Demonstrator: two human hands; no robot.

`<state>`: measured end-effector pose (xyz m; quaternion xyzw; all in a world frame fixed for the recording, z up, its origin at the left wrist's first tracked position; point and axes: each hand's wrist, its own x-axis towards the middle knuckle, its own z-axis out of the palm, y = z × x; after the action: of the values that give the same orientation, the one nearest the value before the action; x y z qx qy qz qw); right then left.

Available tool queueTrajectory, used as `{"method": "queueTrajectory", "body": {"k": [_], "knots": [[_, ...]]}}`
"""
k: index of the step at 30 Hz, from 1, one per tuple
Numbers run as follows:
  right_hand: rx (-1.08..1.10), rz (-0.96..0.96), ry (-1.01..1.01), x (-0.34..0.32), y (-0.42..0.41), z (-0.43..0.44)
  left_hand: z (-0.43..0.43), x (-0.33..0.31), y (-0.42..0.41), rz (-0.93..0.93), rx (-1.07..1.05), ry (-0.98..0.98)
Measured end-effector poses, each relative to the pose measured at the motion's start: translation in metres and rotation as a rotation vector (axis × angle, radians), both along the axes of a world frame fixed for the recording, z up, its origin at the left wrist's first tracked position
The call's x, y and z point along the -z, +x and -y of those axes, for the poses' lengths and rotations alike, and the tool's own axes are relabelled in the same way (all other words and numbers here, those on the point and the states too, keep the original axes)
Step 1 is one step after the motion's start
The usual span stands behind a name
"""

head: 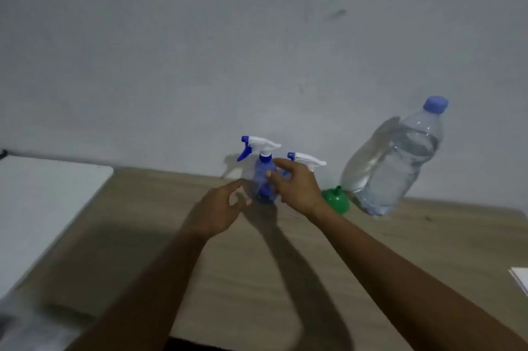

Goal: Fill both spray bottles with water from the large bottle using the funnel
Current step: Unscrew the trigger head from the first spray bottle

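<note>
Head view: hovering over wood-grain desk point(428, 236), left hand point(225, 205) loosely curled, gripping nothing; right hand point(297, 188) spreading relaxed fingers at translucent blue plastic spray bottle point(261, 182), contact unclear, half hiding twin spray bottle point(307, 159). Standing farther right: inverted green plastic funnel point(335, 200), large clear blue-capped water bottle point(394, 162).

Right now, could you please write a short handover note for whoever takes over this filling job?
Left hand: open, holds nothing, just short of the first spray bottle.
Right hand: open, fingers spread at that bottle's side, no grip yet.
Second spray bottle: behind the right hand; only its trigger head shows.
Funnel: wide end down on the table, beside the large bottle, which stands capped, with water.
Done: nothing visible; both trigger heads on.
Left: remove heads, uncap, fill both through the funnel.
</note>
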<state>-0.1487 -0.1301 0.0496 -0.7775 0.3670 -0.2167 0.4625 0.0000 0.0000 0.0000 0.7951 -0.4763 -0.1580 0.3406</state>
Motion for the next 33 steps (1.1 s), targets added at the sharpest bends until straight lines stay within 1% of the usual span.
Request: {"method": "queueTrajectory", "body": {"k": [1, 3, 5, 8, 11, 16, 20, 25, 28, 30, 32, 33], "knots": [[0.006, 0.029, -0.024, 0.006, 0.004, 0.005, 0.007, 0.012, 0.003, -0.049, -0.028, -0.012], [0.045, 0.010, -0.113, 0.012, 0.010, 0.014, 0.020, 0.028, 0.005, -0.123, -0.072, 0.006], [0.062, 0.005, -0.135, 0.026, 0.015, 0.023, 0.035, 0.038, 0.007, -0.171, -0.102, -0.015], [0.007, 0.079, -0.100, 0.044, 0.029, 0.037, 0.057, 0.045, 0.012, -0.173, -0.013, -0.101], [-0.022, 0.150, -0.083, 0.051, 0.038, 0.045, 0.071, 0.057, 0.021, -0.127, 0.068, -0.143], [-0.034, 0.183, -0.055, 0.051, 0.040, 0.047, 0.068, 0.048, 0.008, -0.134, -0.027, -0.243], [-0.067, 0.186, -0.010, 0.042, 0.029, 0.037, 0.052, 0.040, 0.002, -0.173, -0.024, -0.214], [-0.141, 0.175, 0.005, 0.034, 0.000, 0.004, 0.006, 0.024, -0.021, -0.369, -0.021, -0.171], [-0.188, 0.220, 0.133, 0.037, -0.025, -0.019, -0.023, 0.024, -0.039, -0.533, -0.015, -0.146], [-0.204, 0.238, 0.183, 0.038, -0.040, -0.036, -0.039, 0.024, -0.051, -0.650, -0.012, -0.142], [-0.186, 0.239, 0.180, 0.039, -0.052, -0.049, -0.050, 0.028, -0.059, -0.687, 0.036, -0.147], [-0.171, 0.229, 0.161, 0.039, -0.057, -0.056, -0.056, 0.030, -0.062, -0.675, 0.063, -0.153]]}}
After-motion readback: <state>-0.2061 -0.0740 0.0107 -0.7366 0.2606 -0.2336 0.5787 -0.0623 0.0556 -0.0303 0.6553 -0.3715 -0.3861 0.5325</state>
